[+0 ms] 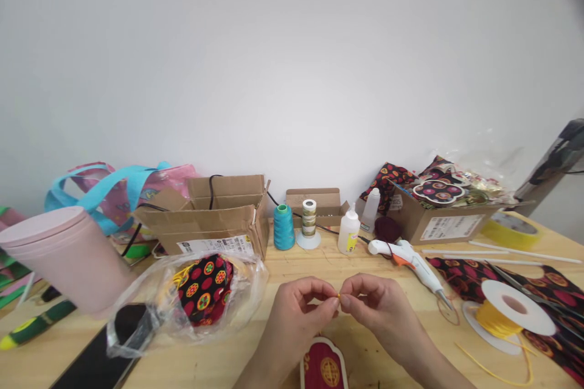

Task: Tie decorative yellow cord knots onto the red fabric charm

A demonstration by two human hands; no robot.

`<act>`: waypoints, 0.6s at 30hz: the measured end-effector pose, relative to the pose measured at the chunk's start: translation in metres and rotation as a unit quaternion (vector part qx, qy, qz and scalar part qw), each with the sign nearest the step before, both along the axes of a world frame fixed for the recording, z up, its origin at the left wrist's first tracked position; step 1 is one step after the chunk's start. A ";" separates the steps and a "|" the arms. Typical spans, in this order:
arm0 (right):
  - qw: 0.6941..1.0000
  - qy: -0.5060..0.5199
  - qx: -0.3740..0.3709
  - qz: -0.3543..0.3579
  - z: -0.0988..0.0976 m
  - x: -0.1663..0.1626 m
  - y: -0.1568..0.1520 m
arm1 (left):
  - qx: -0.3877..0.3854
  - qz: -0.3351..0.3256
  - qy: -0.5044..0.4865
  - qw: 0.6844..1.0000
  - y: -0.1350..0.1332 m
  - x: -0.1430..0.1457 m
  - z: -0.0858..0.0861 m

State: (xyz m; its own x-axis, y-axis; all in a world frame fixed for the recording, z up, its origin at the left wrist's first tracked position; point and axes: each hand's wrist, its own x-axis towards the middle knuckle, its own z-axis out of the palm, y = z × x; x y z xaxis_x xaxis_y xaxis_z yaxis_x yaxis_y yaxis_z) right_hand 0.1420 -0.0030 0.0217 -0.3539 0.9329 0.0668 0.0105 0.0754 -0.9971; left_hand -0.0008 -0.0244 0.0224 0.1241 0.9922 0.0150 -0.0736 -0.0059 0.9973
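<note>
My left hand (pixel 298 310) and my right hand (pixel 376 307) meet above the wooden table (pixel 292 261), fingertips pinched together on a tiny piece of yellow cord (pixel 338 296). Both hands are closed in a pinch. Just below them lies a red shaped piece with a gold emblem (pixel 323 368), partly cut off by the frame's lower edge. A spool of yellow cord (pixel 504 315) sits to the right, its loose end trailing over the table.
A white glue gun (pixel 410 260), glue bottle (pixel 349 231), teal thread cone (pixel 283 227), cardboard boxes (pixel 214 213), a plastic bag of patterned fabric (pixel 201 292), a pink cup (pixel 68 258), a phone (pixel 98 358) and patterned cloth (pixel 547 292) crowd the table.
</note>
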 end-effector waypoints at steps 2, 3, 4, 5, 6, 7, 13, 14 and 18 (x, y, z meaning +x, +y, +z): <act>1.000 -0.003 -0.001 0.000 0.000 0.001 -0.001 | -0.010 -0.005 -0.008 1.000 0.001 -0.001 0.000; 1.000 -0.002 -0.002 0.002 0.001 0.001 -0.001 | -0.018 -0.008 -0.012 1.000 0.001 -0.001 0.000; 1.000 -0.001 -0.004 0.007 0.001 0.001 -0.001 | -0.023 -0.012 -0.016 1.000 0.001 -0.001 0.001; 1.000 0.002 -0.007 0.011 0.002 0.001 -0.002 | -0.026 -0.017 -0.019 0.999 0.002 -0.002 0.001; 1.000 0.005 -0.010 0.017 0.002 0.002 -0.002 | -0.027 -0.021 -0.022 0.999 0.002 -0.002 0.001; 1.000 0.010 -0.014 0.023 0.003 0.002 -0.002 | -0.026 -0.025 -0.024 0.999 0.002 -0.002 0.001; 0.998 0.029 -0.033 0.041 0.004 0.001 -0.001 | 0.003 -0.018 0.014 1.000 0.001 -0.003 0.001; 0.998 0.029 -0.036 0.042 0.003 0.001 -0.001 | 0.007 -0.014 0.021 1.000 0.000 -0.004 0.001; 0.996 0.035 -0.057 0.053 0.001 0.002 0.000 | 0.012 -0.003 0.018 1.000 0.000 -0.003 -0.001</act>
